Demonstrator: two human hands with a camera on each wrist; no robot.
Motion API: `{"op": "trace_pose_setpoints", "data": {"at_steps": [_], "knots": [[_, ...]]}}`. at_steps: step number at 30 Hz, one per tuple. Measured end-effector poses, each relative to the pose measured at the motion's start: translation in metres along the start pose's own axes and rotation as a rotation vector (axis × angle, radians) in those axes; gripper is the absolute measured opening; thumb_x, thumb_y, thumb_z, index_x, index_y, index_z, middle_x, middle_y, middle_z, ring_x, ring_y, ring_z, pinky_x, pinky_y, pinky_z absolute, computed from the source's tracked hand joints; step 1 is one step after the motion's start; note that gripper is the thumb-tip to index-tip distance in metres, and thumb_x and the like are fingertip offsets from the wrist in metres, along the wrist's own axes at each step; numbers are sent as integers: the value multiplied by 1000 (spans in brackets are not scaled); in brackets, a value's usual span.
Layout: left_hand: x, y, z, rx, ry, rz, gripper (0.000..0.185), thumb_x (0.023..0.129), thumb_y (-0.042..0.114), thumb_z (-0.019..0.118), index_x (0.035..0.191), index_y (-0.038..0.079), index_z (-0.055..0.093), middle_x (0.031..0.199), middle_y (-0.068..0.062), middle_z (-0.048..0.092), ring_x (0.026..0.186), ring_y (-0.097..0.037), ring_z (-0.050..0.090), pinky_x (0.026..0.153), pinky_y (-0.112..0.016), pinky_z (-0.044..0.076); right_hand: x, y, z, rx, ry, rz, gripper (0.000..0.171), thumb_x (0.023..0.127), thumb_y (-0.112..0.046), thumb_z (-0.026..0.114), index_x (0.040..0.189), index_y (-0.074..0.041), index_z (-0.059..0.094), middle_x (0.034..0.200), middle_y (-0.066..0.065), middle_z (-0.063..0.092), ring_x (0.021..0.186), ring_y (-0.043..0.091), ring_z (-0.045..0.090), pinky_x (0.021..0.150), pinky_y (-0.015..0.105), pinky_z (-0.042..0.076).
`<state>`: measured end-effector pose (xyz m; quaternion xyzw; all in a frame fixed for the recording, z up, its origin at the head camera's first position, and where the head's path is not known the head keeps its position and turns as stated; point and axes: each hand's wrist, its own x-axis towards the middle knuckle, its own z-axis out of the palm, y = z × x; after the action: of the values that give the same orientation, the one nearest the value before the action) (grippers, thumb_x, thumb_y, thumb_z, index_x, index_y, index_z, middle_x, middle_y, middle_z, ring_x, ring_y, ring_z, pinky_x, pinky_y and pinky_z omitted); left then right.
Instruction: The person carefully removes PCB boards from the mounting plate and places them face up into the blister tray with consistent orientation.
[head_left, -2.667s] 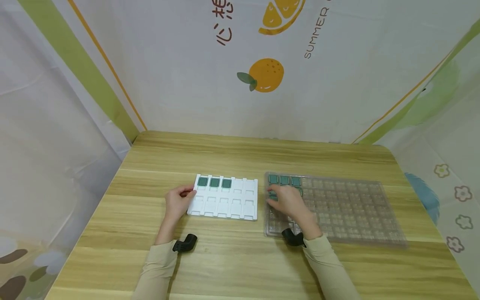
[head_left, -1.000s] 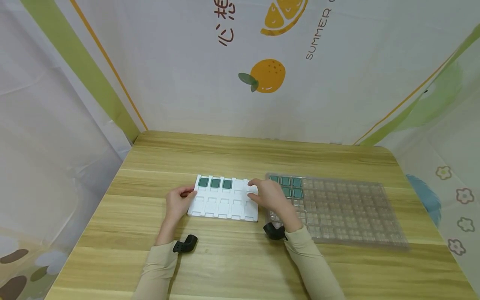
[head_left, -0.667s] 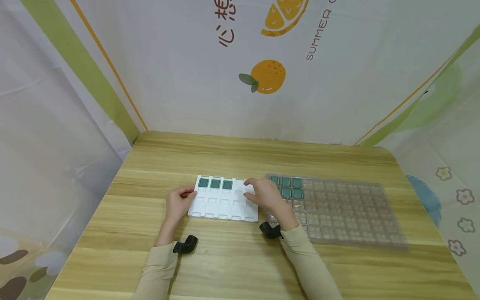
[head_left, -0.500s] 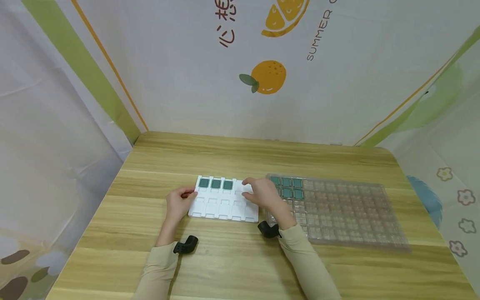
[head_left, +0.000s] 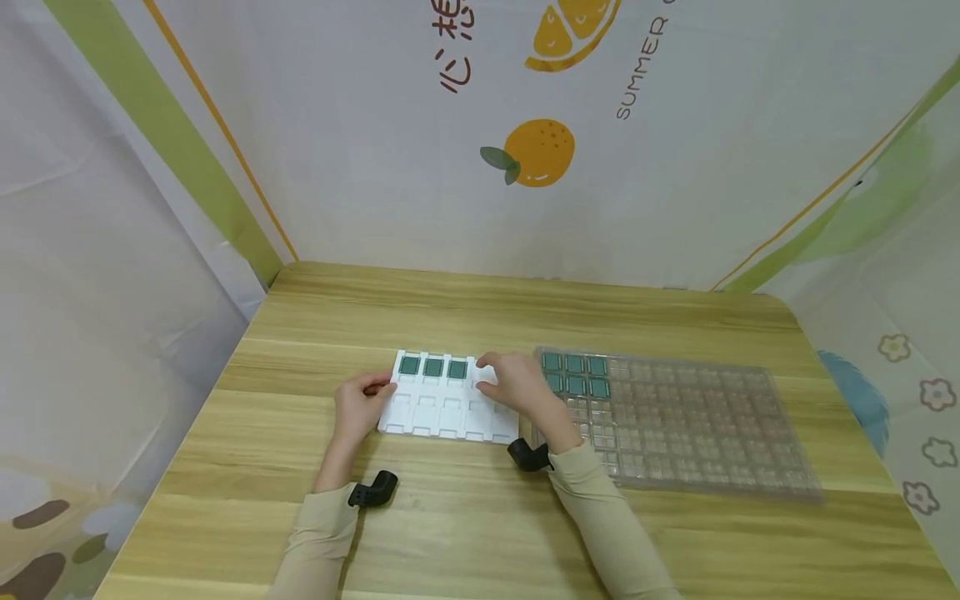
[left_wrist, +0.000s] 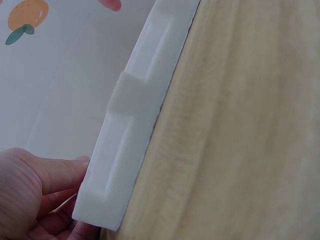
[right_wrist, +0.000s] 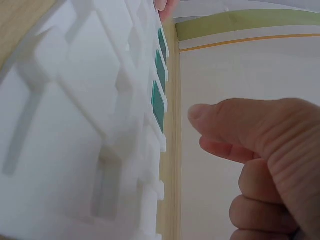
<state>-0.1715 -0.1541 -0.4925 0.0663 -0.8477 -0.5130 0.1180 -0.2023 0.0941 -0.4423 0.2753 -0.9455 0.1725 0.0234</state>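
Note:
My left hand [head_left: 358, 408] pinches the left edge of a white tray [head_left: 446, 423] with shallow pockets; in the left wrist view its thumb [left_wrist: 70, 172] lies on the tray's end. Three green square chips [head_left: 432, 367] fill the first pockets of the back row. Over the tray's back right hangs my right hand [head_left: 521, 387], thumb and index finger apart, pocket white showing between them. The right wrist view has the thumb [right_wrist: 230, 115] in front of the index finger and the other fingers curled. I cannot tell whether a chip is between them.
A large clear plastic tray [head_left: 705, 425] lies to the right, with several green chips [head_left: 575, 385] in its back left corner. Each wrist bears a black camera mount [head_left: 375, 489]. The wooden table [head_left: 435, 533] ends at a printed curtain [head_left: 375, 167].
My right hand has travelled left from the clear tray's chips to above the white tray, and still creeps left. The left hand keeps its hold on the white tray.

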Motion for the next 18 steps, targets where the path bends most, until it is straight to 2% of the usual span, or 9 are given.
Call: {"op": "trace_pose_setpoints", "data": {"at_steps": [6,13,18], "knots": [[0,-1,1,7,-1,-8,16,80,-4,68,95,-9,70,85,-23,68,71,-19,59,57,-14,41,5,-3,1,-15,-14,5,28,83,-24,71,105,-9,67,48,-6,38,47,7,25,43,20,21],[1,-2,0,5,1,4,16,80,-4,68,95,-9,70,85,-23,68,71,-21,59,58,-14,42,12,-4,1,2,-63,38,30,85,-24,69,110,-8,66,49,-6,38,45,7,22,43,20,20],[1,-3,0,5,-6,11,16,81,-3,68,95,-9,70,85,-23,68,72,-23,60,58,-14,42,16,-5,2,3,-95,59,31,85,-25,69,111,-9,66,61,0,56,47,8,27,44,21,23]]}}
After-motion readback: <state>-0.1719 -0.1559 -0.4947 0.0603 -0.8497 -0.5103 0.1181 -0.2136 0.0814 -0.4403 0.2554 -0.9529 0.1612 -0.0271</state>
